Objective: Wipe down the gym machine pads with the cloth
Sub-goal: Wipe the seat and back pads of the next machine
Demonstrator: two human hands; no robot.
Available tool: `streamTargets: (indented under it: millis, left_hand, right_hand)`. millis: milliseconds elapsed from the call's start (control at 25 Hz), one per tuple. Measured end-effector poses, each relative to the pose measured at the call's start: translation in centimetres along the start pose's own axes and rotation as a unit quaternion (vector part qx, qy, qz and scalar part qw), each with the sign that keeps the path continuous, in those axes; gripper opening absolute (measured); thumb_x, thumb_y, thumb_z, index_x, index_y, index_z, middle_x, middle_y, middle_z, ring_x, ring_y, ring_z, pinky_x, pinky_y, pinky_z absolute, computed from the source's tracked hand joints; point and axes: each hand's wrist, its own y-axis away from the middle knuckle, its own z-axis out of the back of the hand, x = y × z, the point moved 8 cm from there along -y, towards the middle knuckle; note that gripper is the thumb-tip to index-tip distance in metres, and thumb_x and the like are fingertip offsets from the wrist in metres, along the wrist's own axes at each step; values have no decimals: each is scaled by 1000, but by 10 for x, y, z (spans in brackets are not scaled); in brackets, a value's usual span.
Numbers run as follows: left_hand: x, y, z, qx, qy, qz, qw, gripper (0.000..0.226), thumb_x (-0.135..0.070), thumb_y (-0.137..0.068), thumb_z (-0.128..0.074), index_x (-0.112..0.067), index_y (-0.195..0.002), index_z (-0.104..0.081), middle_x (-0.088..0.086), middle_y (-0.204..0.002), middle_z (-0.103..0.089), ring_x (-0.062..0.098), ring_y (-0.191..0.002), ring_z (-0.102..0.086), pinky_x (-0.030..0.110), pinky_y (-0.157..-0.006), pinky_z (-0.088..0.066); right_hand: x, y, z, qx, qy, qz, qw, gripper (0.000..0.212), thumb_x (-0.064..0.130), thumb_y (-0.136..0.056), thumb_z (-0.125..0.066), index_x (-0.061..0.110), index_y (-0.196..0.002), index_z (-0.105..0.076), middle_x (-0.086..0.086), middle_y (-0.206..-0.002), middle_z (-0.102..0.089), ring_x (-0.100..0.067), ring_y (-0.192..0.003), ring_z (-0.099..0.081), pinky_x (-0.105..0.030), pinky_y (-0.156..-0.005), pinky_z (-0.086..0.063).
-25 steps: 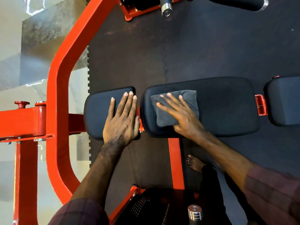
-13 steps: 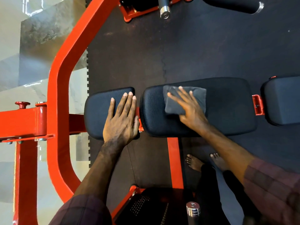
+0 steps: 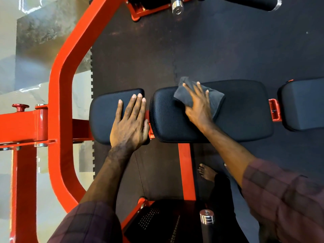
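A long black middle pad of a red-framed gym bench lies across the view. My right hand presses a grey cloth flat on the pad's far edge, fingers spread and straight; one cloth corner hangs past the far edge. To the left sits a smaller black pad, where my left hand rests flat, fingers straight. A third black pad shows at the right edge.
A thick red frame tube curves down the left side. Chrome weight pegs stand at the top and at the bottom. A red support post runs under the bench, next to my bare foot on the dark rubber floor.
My right hand slid the cloth from the pad's left middle toward the far edge, where a corner now overhangs. My left hand has stayed flat on the small pad.
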Motion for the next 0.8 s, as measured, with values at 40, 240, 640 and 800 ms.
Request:
streamTargets:
  millis: [40,240,640,800]
  left_hand:
    - [0,0,0,-3,0,0,1000,72,-41,-108,-29,-7,-169,-11,9,-178,-10,22,-165,-2,58,-130,-10]
    - [1,0,2,-5,9,3,1000,72,-41,-108,-32,-7,-169,-14,10,-178,-12,22,-165,-4,58,-131,-10]
    - [1,1,2,-15,9,2,1000,72,-41,-108,-34,-8,-169,-13,9,-178,-12,22,-165,-4,58,-131,-9]
    - [1,1,0,-22,9,4,1000,71,-40,-108,-33,-8,-169,-14,9,-177,-14,21,-165,-6,58,-131,-10]
  right_hand:
    - [13,-1,-5,8,-2,1,1000,101,-6,-66,-61,27,-160,-43,-5,-169,-35,-28,-161,-19,-59,-130,-11]
    - [1,93,-8,111,12,185,976,111,2,-57,-55,24,-164,-34,0,-176,-16,-24,-164,-5,-59,-130,-6]
    - [-5,133,-14,122,23,179,976,111,7,-58,-56,27,-165,-31,0,-176,-15,-26,-164,-4,-66,-127,-11]
    - [-14,109,-7,39,-31,-1,999,106,4,-59,-49,25,-163,-38,-1,-174,-21,-27,-163,-8,-66,-128,-8]
